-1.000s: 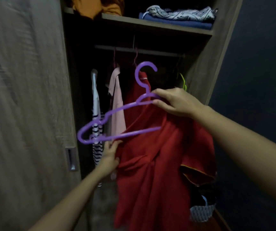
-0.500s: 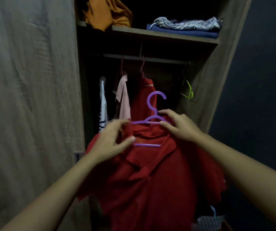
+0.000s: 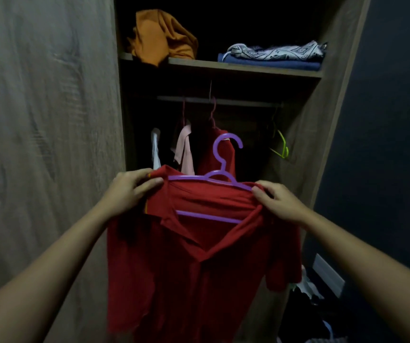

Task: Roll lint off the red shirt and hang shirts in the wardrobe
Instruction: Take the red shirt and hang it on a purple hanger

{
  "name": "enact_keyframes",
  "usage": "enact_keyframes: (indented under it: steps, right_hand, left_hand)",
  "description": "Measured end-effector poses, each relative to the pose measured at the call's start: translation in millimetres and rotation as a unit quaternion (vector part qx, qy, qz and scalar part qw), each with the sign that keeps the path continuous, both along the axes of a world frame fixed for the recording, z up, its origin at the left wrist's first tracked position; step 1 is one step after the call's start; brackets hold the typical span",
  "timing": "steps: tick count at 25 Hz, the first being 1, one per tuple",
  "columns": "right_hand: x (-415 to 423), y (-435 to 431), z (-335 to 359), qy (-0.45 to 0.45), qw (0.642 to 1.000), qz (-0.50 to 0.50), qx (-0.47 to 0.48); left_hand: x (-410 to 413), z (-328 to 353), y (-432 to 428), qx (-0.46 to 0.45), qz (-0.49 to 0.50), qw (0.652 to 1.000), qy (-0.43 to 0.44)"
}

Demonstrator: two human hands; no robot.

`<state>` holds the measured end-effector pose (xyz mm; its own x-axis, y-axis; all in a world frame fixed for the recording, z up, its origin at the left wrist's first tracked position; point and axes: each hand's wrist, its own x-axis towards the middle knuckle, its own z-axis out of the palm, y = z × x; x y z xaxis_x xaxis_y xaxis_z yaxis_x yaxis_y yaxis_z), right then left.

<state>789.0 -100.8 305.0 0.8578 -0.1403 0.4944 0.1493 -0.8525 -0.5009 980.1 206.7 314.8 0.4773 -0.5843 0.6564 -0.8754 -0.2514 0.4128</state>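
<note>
Left hand [image 3: 127, 191] and right hand [image 3: 277, 203] are each pinched on a shoulder of the red shirt [image 3: 199, 256], which is draped on the purple hanger [image 3: 220, 169] before the open wardrobe [image 3: 322, 125].

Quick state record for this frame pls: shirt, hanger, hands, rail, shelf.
red shirt: draped on purple hanger, held up by both hands
purple hanger: hook free, below rail, not yet hung
left hand: pinches shirt's shoulder
right hand: grips shirt at the hanger's other end
rail: pink garment and green hanger hang there
shelf: orange garment, folded stack
</note>
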Motion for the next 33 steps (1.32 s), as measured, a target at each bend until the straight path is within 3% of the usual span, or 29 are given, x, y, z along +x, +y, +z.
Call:
enact_keyframes:
  steps: [5,9,13,16,20,23,26,28,31,33]
  right_hand:
    - [17,17,-7,-0.017,0.999,-0.002,-0.039]
    - [18,11,11,-0.052,0.997,-0.051,-0.031]
    - [17,12,18,-0.06,0.994,-0.085,-0.037]
    - [14,15,29,-0.065,0.995,-0.056,-0.049]
    - [-9,-17,29,-0.037,0.966,-0.162,-0.2]
    - [-14,-21,22,-0.063,0.935,-0.198,-0.289]
    - [-5,-16,39,-0.203,0.944,-0.199,-0.167]
    - [-3,-14,47,-0.249,0.943,-0.201,-0.094]
    - [-11,-22,36,-0.123,0.946,-0.268,-0.133]
    - [-18,-24,33,-0.075,0.962,-0.244,-0.094]
  left_hand:
    - [-22,19,-24,0.106,-0.055,0.993,0.016]
    - [-5,30,-14,0.087,0.064,0.994,0.01]
    - [-19,22,0,0.105,-0.016,0.993,-0.041]
    - [-11,15,2,0.036,-0.003,0.998,-0.049]
    - [8,20,22,-0.06,-0.017,0.998,0.014]
    - [14,20,33,-0.016,0.02,1.0,-0.014]
    - [14,14,31,0.081,0.059,0.99,-0.1]
    - [14,14,30,0.063,0.065,0.991,-0.103]
    - [16,18,33,-0.025,0.049,0.998,-0.045]
    - [14,18,31,-0.033,0.032,0.999,-0.026]
